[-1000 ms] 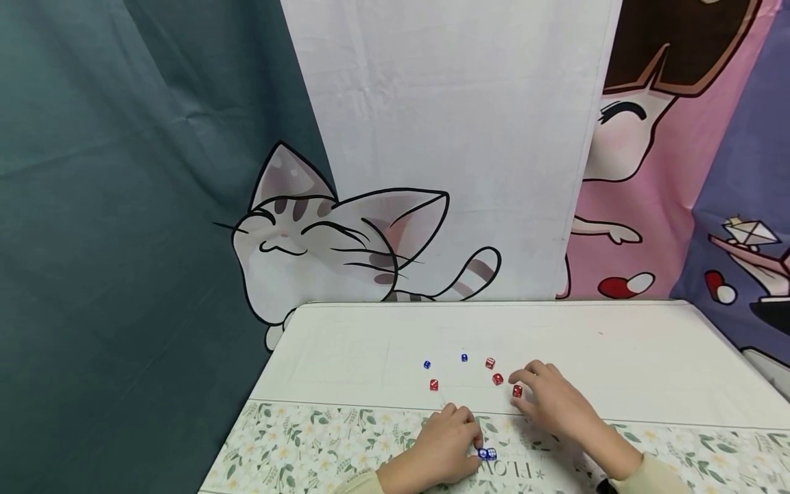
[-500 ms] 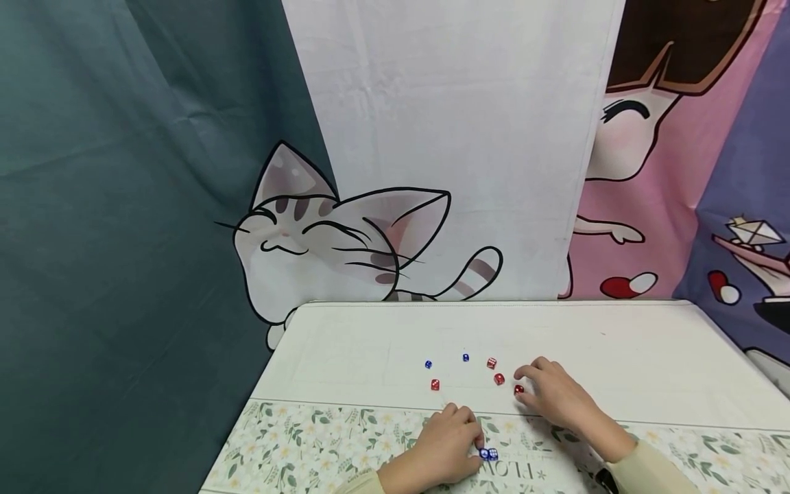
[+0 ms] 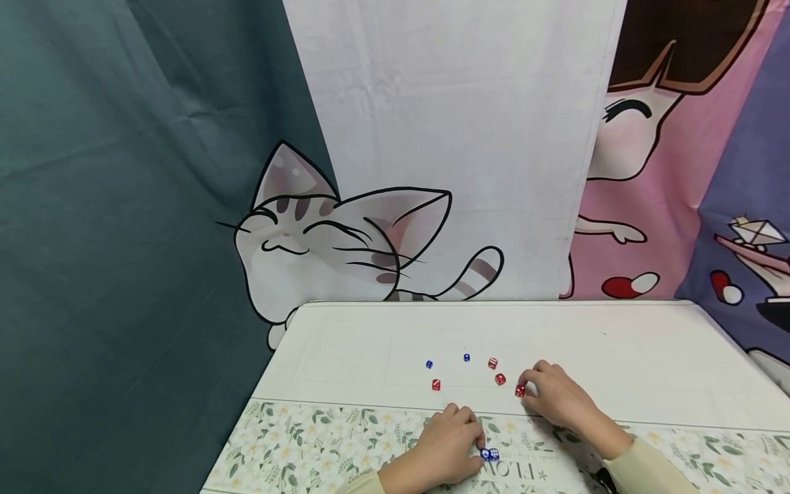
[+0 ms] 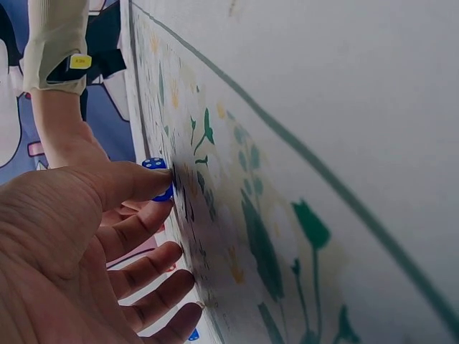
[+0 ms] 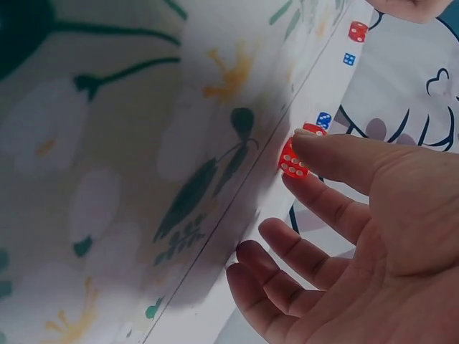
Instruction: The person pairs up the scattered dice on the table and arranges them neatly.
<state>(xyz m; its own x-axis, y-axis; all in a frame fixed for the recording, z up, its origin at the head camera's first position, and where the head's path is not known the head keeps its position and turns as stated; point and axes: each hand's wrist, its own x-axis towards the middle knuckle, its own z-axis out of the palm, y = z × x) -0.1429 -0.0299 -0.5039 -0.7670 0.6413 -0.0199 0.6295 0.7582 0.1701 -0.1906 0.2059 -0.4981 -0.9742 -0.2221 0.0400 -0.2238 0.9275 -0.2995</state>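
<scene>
With twelve o'clock taken as straight ahead in the head view, the main change was found at the right hand (image 3: 558, 396). Earlier, its index finger had been held away from a small red cube die with white pips (image 3: 520, 390); now the gap had been closed, and the die was pinched between thumb and index finger. The left hand (image 3: 453, 442) and the other dice were left as before.

The pinched red die was held at nine o'clock from the right hand's knuckles, just beyond the floral band of the white tabletop (image 3: 345, 343). In the right wrist view, six pips were shown on one face, and the remaining fingers (image 5: 305, 251) were loosely bent. A second red die (image 3: 500, 379) was seen nearby at ten o'clock, a third (image 3: 492, 363) between ten and eleven, and a fourth (image 3: 436, 385) at nine, well apart. Two loose blue dice were placed farther off, one (image 3: 466, 357) at ten and one (image 3: 429, 364) between nine and ten.

By the left thumb and index finger, a blue cube die (image 3: 485, 454) was gripped between three and four o'clock, with another blue die (image 3: 494, 454) set against it at three.

Upside-down letters, "FLOW" (image 3: 515, 470), were printed beside an asterisk; the lettering on a yellow label (image 4: 80, 61) at the right wrist could not be read.
</scene>
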